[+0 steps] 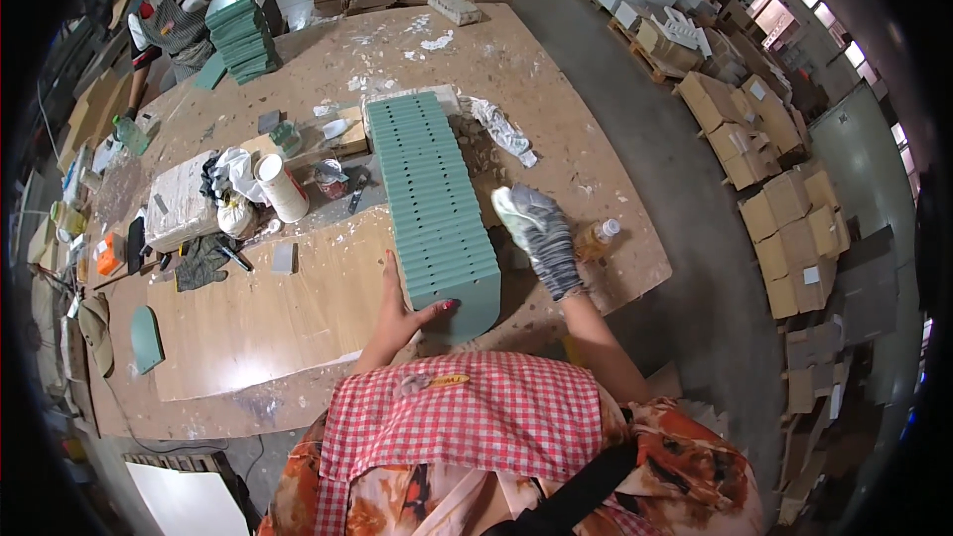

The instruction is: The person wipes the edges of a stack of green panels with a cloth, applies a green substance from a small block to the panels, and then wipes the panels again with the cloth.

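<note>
A long row of green panels with rounded corners and dark holes along its edges stands on the worktable. My bare left hand rests at its near left corner, thumb on the front panel and fingers stretched along the side. To the right of the row, my right hand wears a grey striped glove. Its fingers close around a pale wad, perhaps cloth or sponge, held apart from the panels. Near that wrist stands a clear bottle of yellowish liquid. A crumpled white rag lies farther back.
The worktable carries a white tub, a grey glove and a single green panel on the left. At the far left a person stands by a green stack. Cardboard boxes line the right.
</note>
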Tool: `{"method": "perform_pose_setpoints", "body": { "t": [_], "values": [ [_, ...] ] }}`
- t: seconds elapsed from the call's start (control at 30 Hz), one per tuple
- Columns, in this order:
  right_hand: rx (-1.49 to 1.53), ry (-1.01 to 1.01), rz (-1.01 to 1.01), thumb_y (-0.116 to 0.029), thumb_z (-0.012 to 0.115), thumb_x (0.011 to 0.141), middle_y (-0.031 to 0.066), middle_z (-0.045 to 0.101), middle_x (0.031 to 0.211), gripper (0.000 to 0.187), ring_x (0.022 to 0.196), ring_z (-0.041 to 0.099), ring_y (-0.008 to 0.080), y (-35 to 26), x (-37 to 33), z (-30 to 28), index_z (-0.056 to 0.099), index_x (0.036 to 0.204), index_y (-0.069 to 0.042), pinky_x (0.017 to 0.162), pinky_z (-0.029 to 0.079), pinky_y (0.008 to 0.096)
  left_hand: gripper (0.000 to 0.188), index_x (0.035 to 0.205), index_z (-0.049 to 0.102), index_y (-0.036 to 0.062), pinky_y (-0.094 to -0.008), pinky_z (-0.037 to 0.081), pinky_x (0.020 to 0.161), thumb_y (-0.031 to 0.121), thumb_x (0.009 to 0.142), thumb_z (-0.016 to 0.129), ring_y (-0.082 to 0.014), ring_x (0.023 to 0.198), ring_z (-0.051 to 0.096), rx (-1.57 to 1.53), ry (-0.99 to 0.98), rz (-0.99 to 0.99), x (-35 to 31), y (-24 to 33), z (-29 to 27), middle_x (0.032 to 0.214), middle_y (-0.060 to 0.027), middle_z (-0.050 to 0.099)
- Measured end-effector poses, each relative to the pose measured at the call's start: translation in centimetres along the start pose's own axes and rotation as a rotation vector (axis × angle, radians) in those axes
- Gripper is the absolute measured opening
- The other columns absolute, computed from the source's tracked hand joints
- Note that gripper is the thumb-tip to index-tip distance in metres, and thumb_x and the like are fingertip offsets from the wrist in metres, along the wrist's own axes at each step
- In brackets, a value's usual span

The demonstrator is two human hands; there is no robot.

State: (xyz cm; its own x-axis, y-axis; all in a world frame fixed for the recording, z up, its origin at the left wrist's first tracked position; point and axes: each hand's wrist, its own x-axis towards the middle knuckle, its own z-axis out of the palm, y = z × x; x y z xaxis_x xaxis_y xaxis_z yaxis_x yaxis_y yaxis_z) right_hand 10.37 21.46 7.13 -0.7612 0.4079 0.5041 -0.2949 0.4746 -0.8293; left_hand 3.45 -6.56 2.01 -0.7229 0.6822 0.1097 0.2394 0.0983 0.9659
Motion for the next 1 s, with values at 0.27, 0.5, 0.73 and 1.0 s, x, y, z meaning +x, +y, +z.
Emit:
{"method": "perform_pose_setpoints", "body": {
  "t": [0.27, 0.5, 0.73, 1.0],
  "values": [
    [-0.267, -0.094, 0.103, -0.007, 0.059, 0.087, 0.0121, 0.056, 0.115, 0.035, 0.106, 0.054, 0.0208, 4.1, -1.4, 4.9, 0.054, 0.120, 0.004, 0.096, 0.043, 0.0323, 0.086, 0.148, 0.004, -0.0053, -0.0358, 0.013, 0.116, 0.029, 0.092, 0.060, -0.0301, 0.145, 0.010, -0.225, 0.111, -0.092, 3.8, 1.3, -0.4, 0.156, -0.0226, 0.011],
    [0.497, -0.089, 0.506, -0.026, 0.044, 0.097, 0.0183, 0.059, 0.120, 0.043, 0.110, 0.056, 0.0255, 11.1, -3.8, 4.7, 0.049, 0.128, 0.004, 0.098, 0.043, 0.0337, 0.076, 0.147, 0.001, -0.0087, -0.0327, 0.010, 0.116, 0.025, 0.098, 0.049, -0.0289, 0.145, 0.007, -0.189, 0.040, -0.189, 8.0, 0.0, 0.6, 0.155, -0.0255, 0.006],
    [-0.150, -0.073, 0.539, -0.038, 0.049, 0.095, 0.0198, 0.066, 0.096, 0.046, 0.085, 0.062, 0.0295, 5.9, -4.0, 3.6, 0.057, 0.117, 0.002, 0.080, 0.049, 0.0386, 0.067, 0.146, 0.003, -0.0101, -0.0356, 0.006, 0.116, 0.016, 0.099, 0.044, -0.0331, 0.145, 0.004, -0.104, 0.104, -0.123, 7.2, -0.1, 0.6, 0.154, -0.0267, 0.009],
    [0.713, -0.229, 0.580, -0.009, 0.037, 0.097, 0.0107, 0.039, 0.146, 0.045, 0.134, 0.036, 0.0152, 5.3, -1.5, 3.0, 0.037, 0.141, 0.001, 0.115, 0.023, 0.0269, 0.071, 0.147, 0.001, -0.0069, -0.0338, 0.008, 0.116, 0.016, 0.098, 0.046, -0.0277, 0.146, 0.003, -0.208, 0.053, -0.162, 6.0, 1.6, -0.9, 0.156, -0.0229, 0.003]
  ]
}}
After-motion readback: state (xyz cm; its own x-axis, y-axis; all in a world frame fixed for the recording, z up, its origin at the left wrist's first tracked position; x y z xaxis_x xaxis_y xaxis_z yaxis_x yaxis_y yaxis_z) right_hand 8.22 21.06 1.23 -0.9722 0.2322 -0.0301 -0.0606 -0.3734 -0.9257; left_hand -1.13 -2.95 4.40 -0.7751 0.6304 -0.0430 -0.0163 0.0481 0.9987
